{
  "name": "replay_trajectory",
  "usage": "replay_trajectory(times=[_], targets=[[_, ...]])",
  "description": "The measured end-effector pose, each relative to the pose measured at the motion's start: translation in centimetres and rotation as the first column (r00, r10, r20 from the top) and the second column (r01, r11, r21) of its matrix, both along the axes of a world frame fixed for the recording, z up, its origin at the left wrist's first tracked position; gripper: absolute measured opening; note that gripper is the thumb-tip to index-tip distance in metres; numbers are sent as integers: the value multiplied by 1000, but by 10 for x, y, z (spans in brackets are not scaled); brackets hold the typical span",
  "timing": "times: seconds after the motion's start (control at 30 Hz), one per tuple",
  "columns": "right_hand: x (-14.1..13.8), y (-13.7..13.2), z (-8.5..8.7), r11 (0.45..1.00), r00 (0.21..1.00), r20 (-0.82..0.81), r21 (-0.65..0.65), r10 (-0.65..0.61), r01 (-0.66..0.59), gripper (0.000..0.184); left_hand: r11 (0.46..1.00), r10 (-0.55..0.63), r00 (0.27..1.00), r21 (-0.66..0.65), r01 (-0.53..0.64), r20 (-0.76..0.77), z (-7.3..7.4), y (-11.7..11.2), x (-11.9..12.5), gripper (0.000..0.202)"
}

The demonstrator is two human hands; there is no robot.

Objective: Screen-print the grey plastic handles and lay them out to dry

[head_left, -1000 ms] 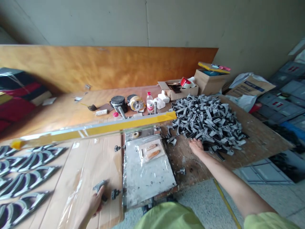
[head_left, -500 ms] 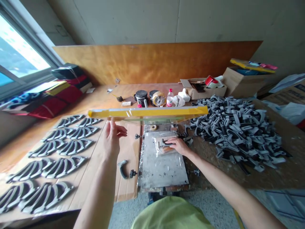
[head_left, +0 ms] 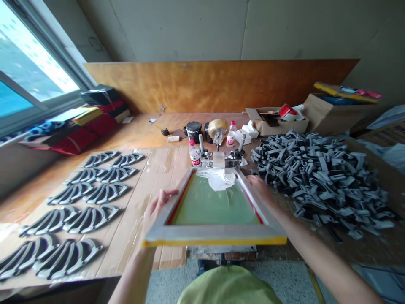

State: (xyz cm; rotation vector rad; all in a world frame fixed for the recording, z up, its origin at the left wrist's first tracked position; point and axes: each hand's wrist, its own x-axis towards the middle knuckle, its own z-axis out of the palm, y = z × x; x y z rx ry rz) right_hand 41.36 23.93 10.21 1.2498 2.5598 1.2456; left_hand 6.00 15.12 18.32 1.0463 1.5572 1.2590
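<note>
- Left hand (head_left: 160,206) is out on the left rail of the screen frame (head_left: 215,234), fingers spread over the edge, no clenched fist. Gripping hard or just steadying? Can't tell from here.
- Right hand (head_left: 258,184) is on the opposite rail, fingers lying over the edge, and again the firmness of the hold can't be made out.
- Frame sits right between the two hands, straight in front of the person, green mesh (head_left: 215,207) facing up and yellow tape (head_left: 215,241) along its near edge.
- Far end of it runs into a pair of hinge clamps (head_left: 218,155), with a scrap of clear plastic (head_left: 220,179) lying on the mesh close by.
- Good handling here looks like equal pressure on both rails, keeping the frame square to those clamps and fingers off the mesh.
- To the left, rows of curved grey parts (head_left: 91,198) lie on a cardboard sheet (head_left: 167,169); to the right, a loose heap of grey parts (head_left: 322,185); further off, a water bottle (head_left: 232,133) and a tape roll (head_left: 217,126).
</note>
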Motion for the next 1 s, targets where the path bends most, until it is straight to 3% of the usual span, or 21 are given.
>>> replay_trajectory(times=[0.07, 0.13, 0.17, 0.23, 0.33, 0.43, 0.6, 0.73, 0.83, 0.9, 1.0], targets=[[2, 19, 17, 995, 930, -360, -94, -67, 35, 30, 986, -49, 998, -155, 55, 40, -29, -23, -2, 54], [-15, 36, 30, 973, 726, -678, -226, -116, -55, 41, 967, -71, 991, -237, 96, 113, -64, -36, -1, 71], [-28, 43, 35, 952, 655, -744, -280, -134, -123, 50, 962, -67, 989, -256, 99, 131, -83, -38, 0, 82], [-58, 53, 40, 901, 679, -717, -388, -160, -197, 56, 959, -68, 989, -266, 101, 130, -115, -39, 1, 95], [-91, 56, 36, 803, 794, -544, -582, -269, -127, 30, 959, -84, 989, -259, 113, 120, -145, -34, 1, 93], [-97, 48, 24, 715, 827, -444, -695, -344, -76, 16, 954, -90, 991, -278, 114, 95, -150, -34, -1, 87], [-71, 14, 7, 663, 856, -500, -686, -131, -300, 20, 947, -80, 996, -310, 86, 33, -146, -37, -3, 77], [-49, -3, 13, 589, 862, -506, -698, -4, -407, 29, 948, -63, 998, -310, 69, 30, -149, -36, -3, 76], [-46, 7, 23, 534, 861, -508, -733, -18, -421, 22, 951, -72, 996, -297, 84, 50, -151, -35, -3, 77], [-52, 16, 24, 571, 841, -536, -715, -76, -404, 17, 951, -79, 995, -296, 93, 58, -150, -34, -3, 78], [-62, 12, 9, 698, 786, -612, -600, -88, -390, 20, 949, -76, 994, -300, 94, 73, -146, -34, -2, 79]])
